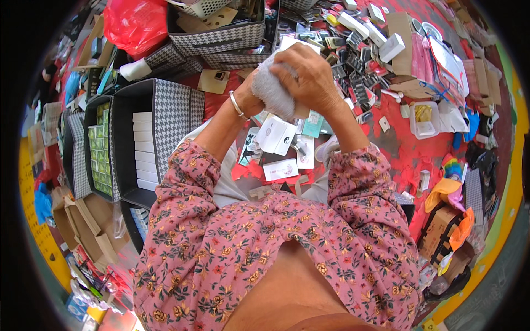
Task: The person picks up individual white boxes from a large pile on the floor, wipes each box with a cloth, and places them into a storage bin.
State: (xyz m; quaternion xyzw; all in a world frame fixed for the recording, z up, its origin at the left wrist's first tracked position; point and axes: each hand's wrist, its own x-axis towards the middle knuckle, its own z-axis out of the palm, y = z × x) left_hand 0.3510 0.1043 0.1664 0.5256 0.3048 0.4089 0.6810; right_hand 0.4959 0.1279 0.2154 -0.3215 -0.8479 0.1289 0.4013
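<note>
Curls the fingers (289, 71) of the right hand (317, 77) tightly over a bunched grey cloth (270, 91), with hardly a gap left; presses the left hand (249, 95) to the cloth's left side, with those fingers mostly hidden, so cannot tell how far closed; holds the cloth between both hands; cannot make out anything inside the folds; wears a silver bangle (236, 106) on the left wrist, just behind the fingers; shows below the fingers a white box (270, 132) with a round black-and-white mark, beside a teal packet (312, 126); shows a flat white box (280, 170) closer to the body; has small dark items (361, 91) heaped right of the fingers over a red floor covering (397, 154); has, left of the fingers, an open houndstooth box (179, 102) with stacked white cartons (144, 149), then green packs (99, 160) farther out; shows a white tub (426, 133) well right of the fingers, and a red plastic bag (135, 25) far beyond to the left.
</note>
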